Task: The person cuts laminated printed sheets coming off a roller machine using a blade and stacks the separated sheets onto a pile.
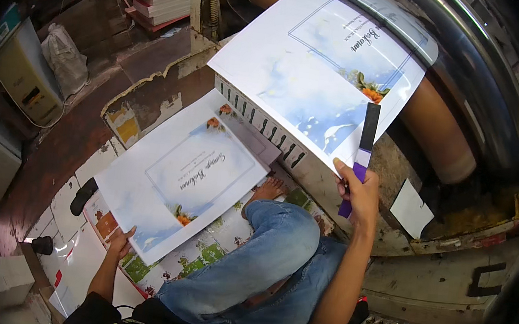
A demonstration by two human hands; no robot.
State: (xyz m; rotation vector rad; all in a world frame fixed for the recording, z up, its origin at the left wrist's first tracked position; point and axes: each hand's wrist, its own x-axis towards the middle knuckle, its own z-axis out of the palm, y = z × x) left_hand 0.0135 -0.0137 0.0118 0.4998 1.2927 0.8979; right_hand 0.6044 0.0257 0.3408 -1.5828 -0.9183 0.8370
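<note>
My left hand (119,242) grips the near left corner of a printed sheet (137,178), thumb on top and fingers partly hidden. The sheet is white and pale blue, with a thin frame and orange flowers. My right hand (360,195) is closed round a purple-handled tool (360,172) with a flat dark blade pointing up. Its thumb touches the lower edge of a second, similar sheet (270,62). That sheet's far end curves up against a shiny roller (425,34). Whether my right fingers also pinch this sheet is hard to tell.
Below the roller is a brown cylinder (446,134), on a worn machine frame (453,242). A small white scrap (412,210) leans to the right. Red-topped stacks (159,0) stand at the back left, near a beige computer case (28,77). My crossed legs (251,243) fill the near middle.
</note>
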